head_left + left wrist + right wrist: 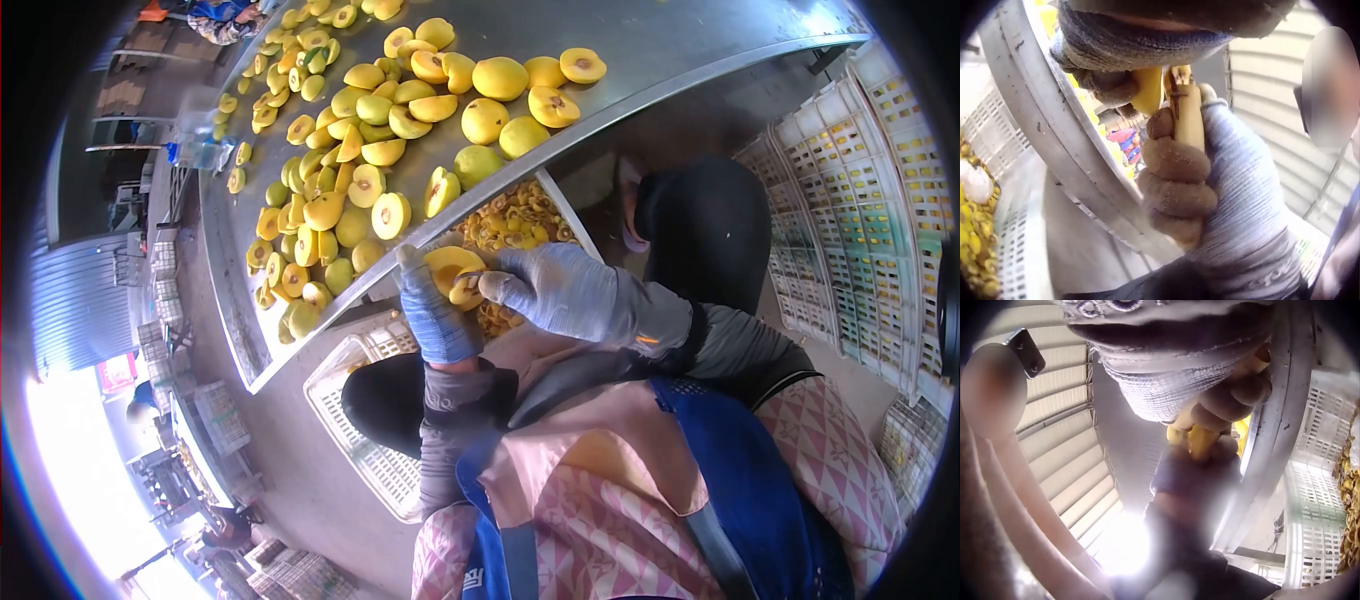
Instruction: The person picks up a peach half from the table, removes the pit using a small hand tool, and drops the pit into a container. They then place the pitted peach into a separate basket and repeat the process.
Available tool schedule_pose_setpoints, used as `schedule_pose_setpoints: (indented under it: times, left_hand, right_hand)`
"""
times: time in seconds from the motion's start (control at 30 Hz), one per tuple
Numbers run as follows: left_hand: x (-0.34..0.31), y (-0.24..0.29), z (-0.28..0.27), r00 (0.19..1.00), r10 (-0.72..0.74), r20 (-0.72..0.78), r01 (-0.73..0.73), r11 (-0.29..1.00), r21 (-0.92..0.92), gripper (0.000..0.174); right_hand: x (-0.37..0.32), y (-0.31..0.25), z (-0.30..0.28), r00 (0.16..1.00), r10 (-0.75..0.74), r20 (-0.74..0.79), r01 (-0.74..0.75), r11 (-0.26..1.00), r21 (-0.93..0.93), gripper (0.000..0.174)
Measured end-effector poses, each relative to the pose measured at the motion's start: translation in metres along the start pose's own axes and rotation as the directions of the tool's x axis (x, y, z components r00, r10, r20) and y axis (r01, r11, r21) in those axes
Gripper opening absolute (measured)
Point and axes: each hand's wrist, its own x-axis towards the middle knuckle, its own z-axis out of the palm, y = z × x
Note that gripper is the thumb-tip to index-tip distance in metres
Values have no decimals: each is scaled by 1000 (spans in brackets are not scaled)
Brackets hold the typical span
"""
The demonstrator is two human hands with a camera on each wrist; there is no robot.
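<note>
My gloved left hand point(437, 315) holds a halved yellow peach point(450, 264), its cut side turned toward my right hand. In my gloved right hand point(570, 290) is a short tool with a pale handle point(1190, 122), the fingers wrapped round it. Its dark, stained top end is close to the peach in the left wrist view; the working tip is hidden. In the right wrist view both hands meet at the yellow flesh point(1200, 442). Many halved peaches point(385, 150) lie heaped on the metal table point(680, 45) just beyond my hands, some cut side up.
The table's raised metal rim point(640, 108) runs just past my hands. Below it, a container holds brownish-yellow scraps point(525, 215). A white crate point(330, 385) stands on the floor by my left knee, and tall white crates point(850, 200) rise at the right.
</note>
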Motion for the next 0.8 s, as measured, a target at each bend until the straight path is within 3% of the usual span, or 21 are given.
schedule_pose_setpoints:
  times: [0.03, 0.07, 0.1, 0.17, 0.2, 0.23, 0.27, 0.3, 0.33, 0.37, 0.4, 0.43, 0.47, 0.53, 0.57, 0.63, 0.67, 0.7, 0.73, 0.77, 0.8]
  left_hand:
    - [-1, 2, -3, 1000, 4, -1, -4, 1000, 2, 58]
    - [-3, 6, -10, 995, 97, -26, -94, 990, 110, 59]
    - [-4, 10, -20, 981, 192, -43, -178, 960, 218, 60]
    - [-12, 34, -54, 943, 332, -27, -283, 842, 460, 65]
    - [-25, 60, -69, 959, 281, 16, -244, 799, 549, 60]
    - [-34, 78, -83, 927, 363, 98, -327, 651, 685, 57]
    - [-43, 95, -99, 907, 416, 71, -272, 448, 852, 54]
    - [-43, 99, -146, 882, 472, -22, -243, 494, 835, 51]
    - [-47, 108, -194, 890, 421, -177, -114, 579, 807, 47]
    - [-61, 121, -196, 881, 395, -261, 16, 527, 850, 40]
    - [-66, 132, -226, 892, 375, -252, 202, 168, 965, 36]
    - [-69, 139, -253, 903, 349, -252, 341, -223, 913, 32]
    - [-72, 137, -251, 902, 348, -256, 345, -222, 912, 32]
    - [-74, 133, -243, 890, 455, 30, 195, -440, 876, 26]
    - [-67, 130, -225, 908, 416, 38, 50, -199, 979, 26]
    - [-44, 113, -165, 937, 339, 82, -178, 264, 948, 35]
    - [-38, 108, -120, 958, 234, 164, -229, 282, 932, 40]
    - [-30, 99, -85, 922, 169, 349, -384, 276, 881, 48]
    - [-14, 79, -87, 907, 27, 421, -403, 348, 846, 57]
    - [-8, 69, -64, 850, -93, 518, -442, 408, 799, 63]
    - [0, 57, -47, 739, -108, 665, -521, 533, 666, 62]
  right_hand:
    - [1, -1, -4, 995, 54, 87, -65, 990, 123, 48]
    - [0, -2, -8, 978, 98, 181, -140, 961, 237, 50]
    - [0, -6, -12, 978, 94, 183, -137, 961, 239, 50]
    - [2, -13, -21, 931, 207, 300, -231, 972, 49, 35]
    - [0, -9, -18, 933, 201, 299, -226, 973, 51, 35]
    - [-4, -2, -12, 955, 153, 254, -145, 988, -51, 35]
    - [-7, 2, -9, 972, 102, 213, -69, 985, -155, 35]
    - [-7, -1, -11, 972, 101, 214, -68, 986, -154, 35]
    - [-7, -6, -14, 963, 133, 234, -90, 979, -185, 36]
    - [-8, -9, -15, 952, 166, 257, -111, 970, -215, 36]
    - [-9, -7, -12, 949, 167, 266, -112, 971, -210, 36]
    - [-10, -2, -8, 963, 121, 242, -74, 978, -196, 37]
    - [-11, 3, -5, 974, 73, 213, -32, 982, -187, 37]
    - [-10, 8, -1, 974, 59, 221, -19, 984, -178, 37]
    - [-10, 9, -1, 973, 48, 228, -9, 986, -169, 36]
    - [-10, 8, -2, 965, 76, 251, -28, 982, -189, 36]
    - [-9, 7, -2, 955, 108, 275, -53, 978, -202, 36]
    - [-7, 4, -4, 956, 102, 274, -46, 978, -204, 36]
    - [-5, -1, -9, 947, 97, 307, -43, 983, -177, 36]
    - [-4, -3, -13, 937, 94, 336, -45, 988, -151, 36]
    - [-4, -1, -12, 940, 98, 327, -48, 986, -159, 36]
